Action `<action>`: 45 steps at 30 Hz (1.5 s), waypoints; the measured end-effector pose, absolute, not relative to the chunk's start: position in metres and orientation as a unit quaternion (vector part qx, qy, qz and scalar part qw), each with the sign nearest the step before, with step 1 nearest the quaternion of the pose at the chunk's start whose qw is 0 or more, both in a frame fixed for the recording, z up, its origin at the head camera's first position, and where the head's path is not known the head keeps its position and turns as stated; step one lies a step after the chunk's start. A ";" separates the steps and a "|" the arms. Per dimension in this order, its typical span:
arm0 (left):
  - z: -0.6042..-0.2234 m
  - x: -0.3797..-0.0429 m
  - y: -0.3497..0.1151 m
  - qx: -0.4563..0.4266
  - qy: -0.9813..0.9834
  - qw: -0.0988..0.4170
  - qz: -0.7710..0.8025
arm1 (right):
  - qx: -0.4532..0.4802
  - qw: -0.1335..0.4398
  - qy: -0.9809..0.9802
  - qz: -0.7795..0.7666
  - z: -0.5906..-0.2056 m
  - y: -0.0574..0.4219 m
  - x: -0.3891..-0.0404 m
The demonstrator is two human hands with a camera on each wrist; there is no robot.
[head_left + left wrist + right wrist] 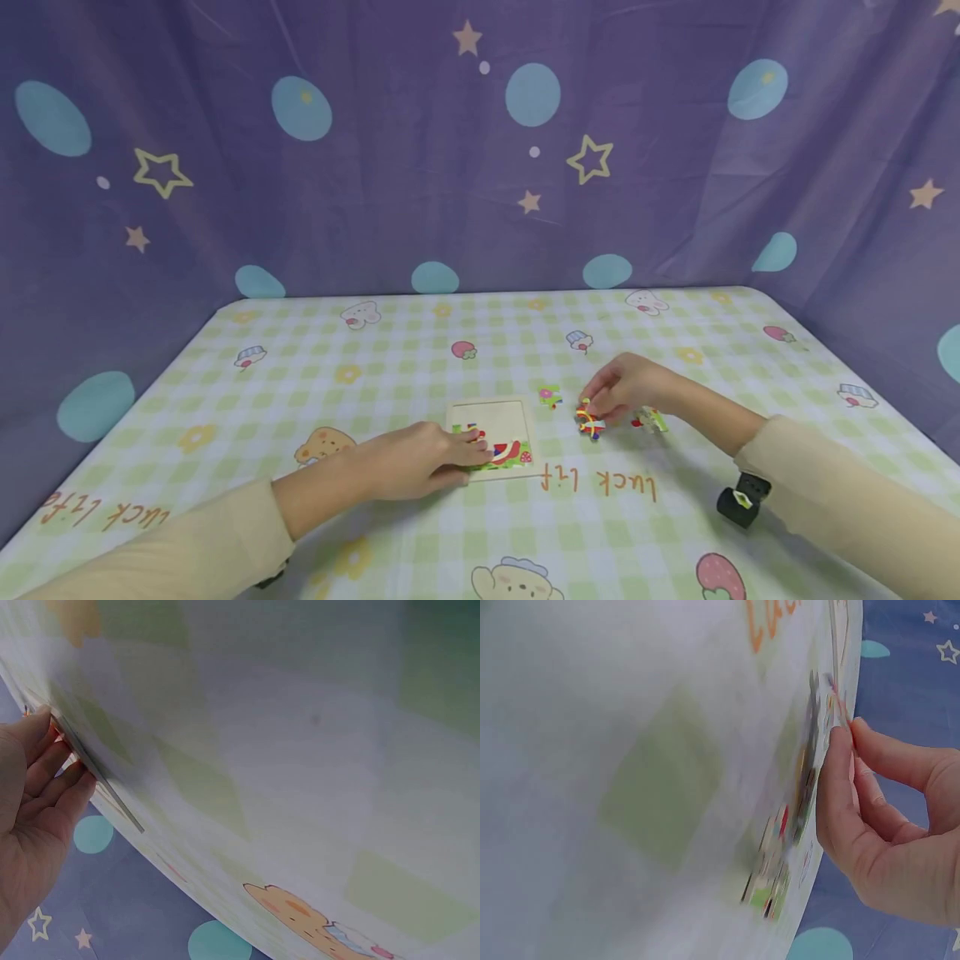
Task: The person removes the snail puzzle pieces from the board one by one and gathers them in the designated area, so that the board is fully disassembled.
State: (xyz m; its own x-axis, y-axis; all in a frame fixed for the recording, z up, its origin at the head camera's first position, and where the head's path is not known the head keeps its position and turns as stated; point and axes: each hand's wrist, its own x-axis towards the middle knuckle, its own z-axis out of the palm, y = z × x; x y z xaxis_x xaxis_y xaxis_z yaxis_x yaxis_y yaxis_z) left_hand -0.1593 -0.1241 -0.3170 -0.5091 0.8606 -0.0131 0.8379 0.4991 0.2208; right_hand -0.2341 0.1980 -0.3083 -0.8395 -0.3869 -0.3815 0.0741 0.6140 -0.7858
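Note:
A square wooden puzzle tray (491, 415) lies on the table, its upper part bare wood. Colourful pieces (507, 455) with red, green and white print fill its lower part. My left hand (412, 460) rests on the tray's lower left, fingers extended over the pieces; the left wrist view shows fingertips at the tray's edge (112, 793). To the right of the tray, my right hand (632, 388) pinches a multicoloured jigsaw piece (588, 422) between thumb and fingers. In the right wrist view this piece (840, 703) appears thin, edge-on and held off the cloth.
One loose green-and-pink piece (551, 396) lies just right of the tray. Another loose green-and-red piece (654, 419) is partly behind the right hand. A checked cloth (390, 367) covers the table, and a purple curtain (420, 192) hangs behind it.

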 end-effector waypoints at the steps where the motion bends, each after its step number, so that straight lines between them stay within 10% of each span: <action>1: -0.316 -0.159 -0.124 0.490 0.864 0.062 0.094 | -0.089 0.265 0.861 -0.425 -0.309 0.200 -0.234; 18: -0.311 -0.155 -0.116 0.484 0.873 0.052 0.020 | -0.163 0.120 0.936 -0.287 -0.307 0.207 -0.220; 45: -0.311 -0.145 -0.129 0.488 0.873 -0.010 0.014 | -0.197 0.064 0.950 -0.235 -0.297 0.207 -0.220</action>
State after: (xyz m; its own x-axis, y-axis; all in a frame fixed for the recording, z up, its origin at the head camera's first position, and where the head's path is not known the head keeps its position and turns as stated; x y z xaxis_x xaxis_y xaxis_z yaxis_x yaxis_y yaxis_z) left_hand -0.1446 -0.1292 -0.3110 -0.5234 0.8515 0.0315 0.8521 0.5232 0.0143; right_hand -0.2200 0.2067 -0.2971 -0.9141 -0.4045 -0.0286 -0.3445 0.8119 -0.4713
